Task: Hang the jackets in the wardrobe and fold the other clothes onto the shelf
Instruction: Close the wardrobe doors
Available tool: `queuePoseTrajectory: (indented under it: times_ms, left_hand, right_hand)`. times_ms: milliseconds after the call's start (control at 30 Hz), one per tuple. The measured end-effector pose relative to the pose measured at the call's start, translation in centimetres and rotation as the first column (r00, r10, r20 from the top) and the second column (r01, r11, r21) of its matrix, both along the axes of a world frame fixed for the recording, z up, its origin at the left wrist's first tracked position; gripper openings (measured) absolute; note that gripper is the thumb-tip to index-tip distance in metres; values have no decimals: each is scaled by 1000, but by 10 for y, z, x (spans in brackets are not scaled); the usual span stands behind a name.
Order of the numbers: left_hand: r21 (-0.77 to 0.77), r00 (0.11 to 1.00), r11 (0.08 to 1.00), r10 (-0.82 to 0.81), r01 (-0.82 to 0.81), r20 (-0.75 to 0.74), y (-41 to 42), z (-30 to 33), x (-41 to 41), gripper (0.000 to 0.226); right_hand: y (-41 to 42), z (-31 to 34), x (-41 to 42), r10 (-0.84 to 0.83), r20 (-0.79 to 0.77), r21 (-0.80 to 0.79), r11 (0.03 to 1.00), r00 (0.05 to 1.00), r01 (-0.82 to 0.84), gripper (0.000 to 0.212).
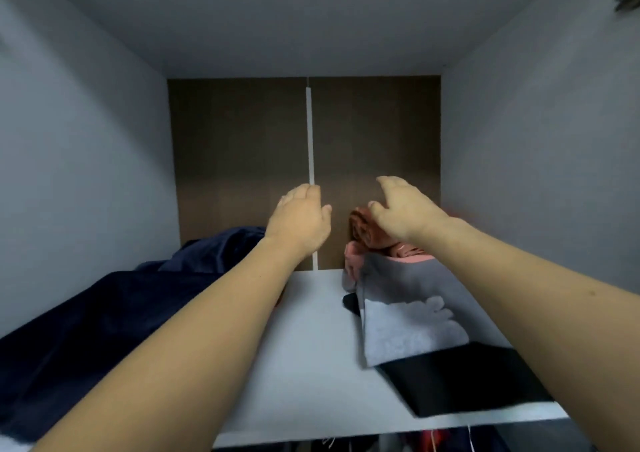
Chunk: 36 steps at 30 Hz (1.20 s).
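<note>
Both forearms reach over the white shelf (311, 341). Left hand (298, 219) and right hand (401, 212) hover mid-frame with loose fingers, holding nothing. Folded grey top (408, 320) lies lower right, navy garment (86, 327) lower left. Shelving seems underway; next, probably tidying the reddish bundle (363, 230).

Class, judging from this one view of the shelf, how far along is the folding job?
Done: a grey garment on a black one, and navy cloth, lie on the shelf. In hand: nothing; left hand and right hand hover empty. Left: the bunched orange-pink clothes look unfolded.
</note>
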<state>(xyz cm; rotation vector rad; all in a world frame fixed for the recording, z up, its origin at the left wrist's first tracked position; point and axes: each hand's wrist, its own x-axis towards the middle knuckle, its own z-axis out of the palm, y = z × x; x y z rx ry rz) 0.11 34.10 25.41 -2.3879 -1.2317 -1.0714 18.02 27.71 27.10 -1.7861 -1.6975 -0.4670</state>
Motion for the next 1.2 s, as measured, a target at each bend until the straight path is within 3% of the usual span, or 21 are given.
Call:
queuePoseTrajectory:
  times_ms: [167,300,533,667,767,900,1067,1200]
  left_hand:
    - [30,984,984,177,-176,-31,-83,0,-85,48]
    - [-5,949,949,316,-316,22,-162,-4,-145,47]
    - [-168,820,811,572,-561,24,-312,-22,-237,50]
    - [-197,723,715,690,-671,39,-401,-15,-290,55]
    - [-236,652,653,753,-720,94,-462,-11,-325,45]
    - [-247,584,615,789,-749,192,-524,-13,-358,23]
    - [-353,467,511,860,-784,207,-561,-32,-385,26]
    - [-534,562,596,789,-599,250,-565,-49,-397,24]
  right_hand:
    - [-50,-9,-61,134,-35,14,991,990,-134,59]
    - [-92,-10,-116,359,-15,20,933,933,-359,56]
    - [-178,-31,-234,670,-55,-10,741,740,-672,51]
    - [-238,-22,-293,785,-3,13,619,619,-785,50]
    - [-289,-12,-337,854,93,65,508,512,-859,52]
    - [-344,-2,-385,820,357,197,401,446,-895,60]
    - [-381,18,-429,688,583,315,300,433,-900,68]
    - [-382,23,-455,540,715,262,381,444,-887,60]
